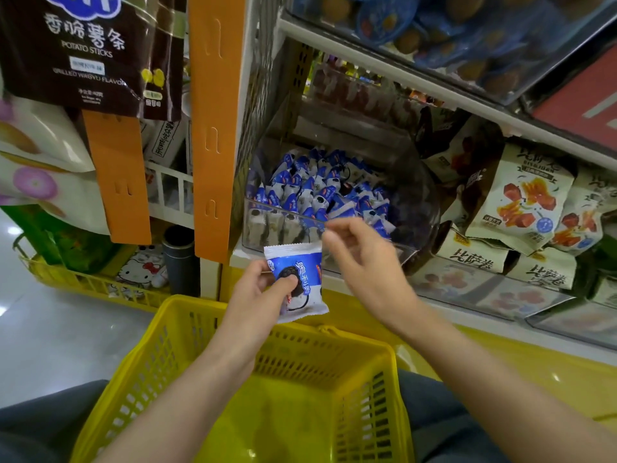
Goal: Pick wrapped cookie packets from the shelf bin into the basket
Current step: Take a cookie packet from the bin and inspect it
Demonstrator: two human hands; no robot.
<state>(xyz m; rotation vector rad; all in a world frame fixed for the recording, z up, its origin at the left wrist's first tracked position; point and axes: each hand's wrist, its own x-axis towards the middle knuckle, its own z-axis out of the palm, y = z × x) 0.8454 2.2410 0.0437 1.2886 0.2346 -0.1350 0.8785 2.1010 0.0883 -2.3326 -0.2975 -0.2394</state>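
Head view: left hand [258,289] pinches one cookie packet [297,279] above the yellow basket [173,345], right hand [364,262] loose and holding nothing, just in front of the clear shelf bin [414,208] of packets.

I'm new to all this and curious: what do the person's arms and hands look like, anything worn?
Nothing is worn. The left hand and right hand have no gloves, and no ring, watch or bracelet shows. The left forearm and right forearm are uncovered to the picture's edge; no sleeve is in view.
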